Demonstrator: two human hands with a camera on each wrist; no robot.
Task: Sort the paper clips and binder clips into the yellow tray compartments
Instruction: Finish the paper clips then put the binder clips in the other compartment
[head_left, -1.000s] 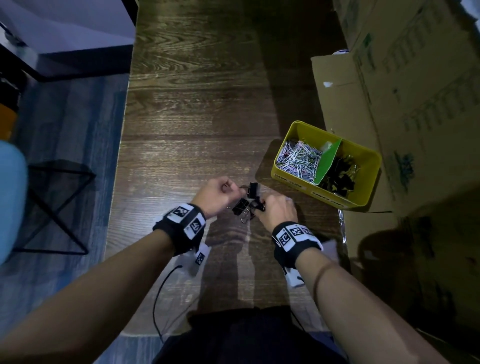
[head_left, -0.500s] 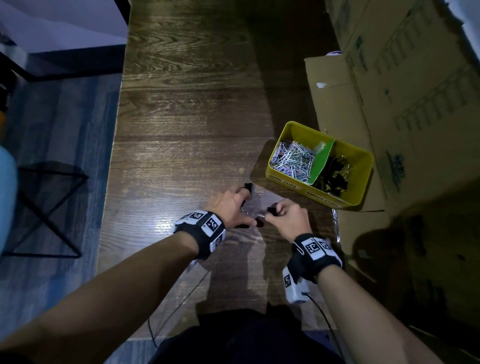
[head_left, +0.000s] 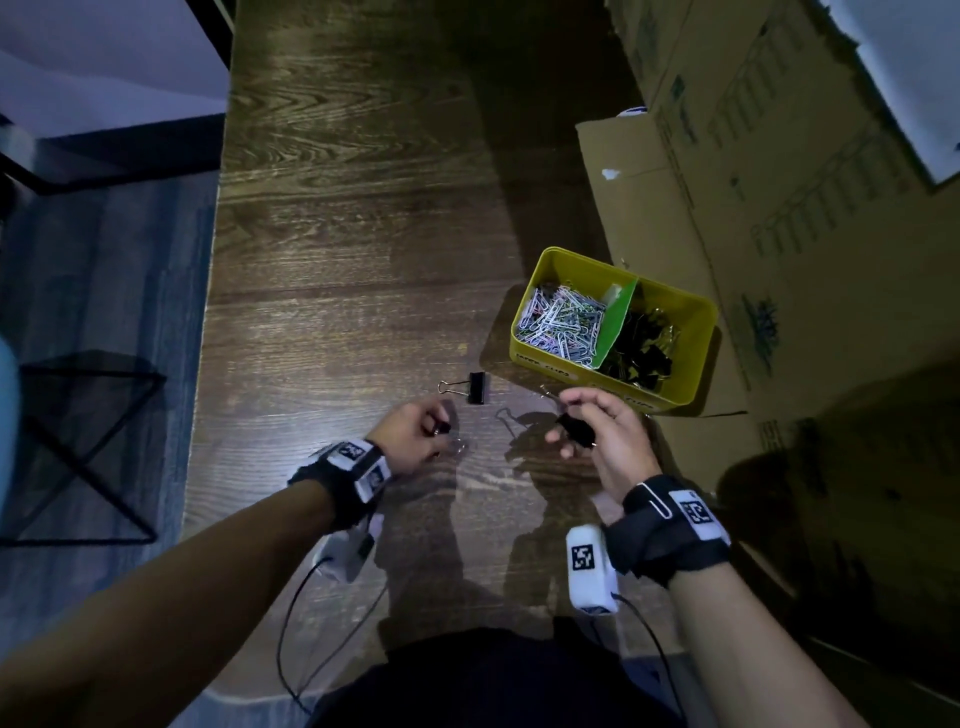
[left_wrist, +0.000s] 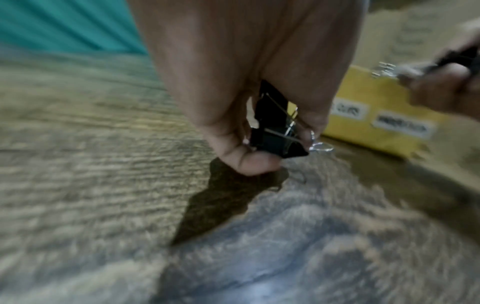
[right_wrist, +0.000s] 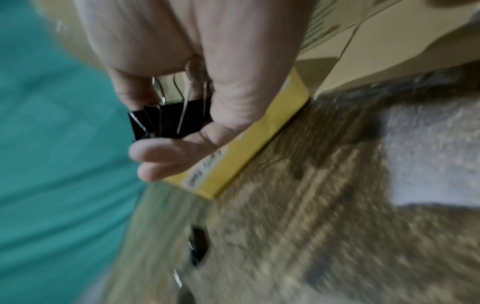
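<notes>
Binder clips (head_left: 641, 345) fill the right compartment of the yellow tray (head_left: 691, 358), a dark heap of black bodies and wire handles, while the paper clips (head_left: 563, 322) lie piled in the left compartment, pale and silvery. A green divider (head_left: 618, 319) stands tilted between the two heaps. The tray sits on the wooden table (head_left: 353, 208) near its right edge, just beside a flattened cardboard box (head_left: 779, 182), and two white labels show on its near wall in the left wrist view, too blurred to read.

One loose binder clip (head_left: 475, 387) lies on the table apart from the tray's near left corner, its wire handle pointing left. It is beyond both hands and touched by neither.

The left hand (head_left: 415, 434) is low over the table with its fingers curled round a small bunch of black binder clips (left_wrist: 275, 127); the thumb (left_wrist: 254, 162) presses them from below and a wire loop sticks out past the fingertips. The right hand (head_left: 597, 431) is raised above the table just in front of the tray's near wall, palm turned up, and pinches its own cluster of black binder clips (right_wrist: 168, 119) by their wire handles between thumb and forefinger, the black bodies hanging below. The two hands are apart, with bare table between them. Both wrists wear black bands with printed markers.
</notes>
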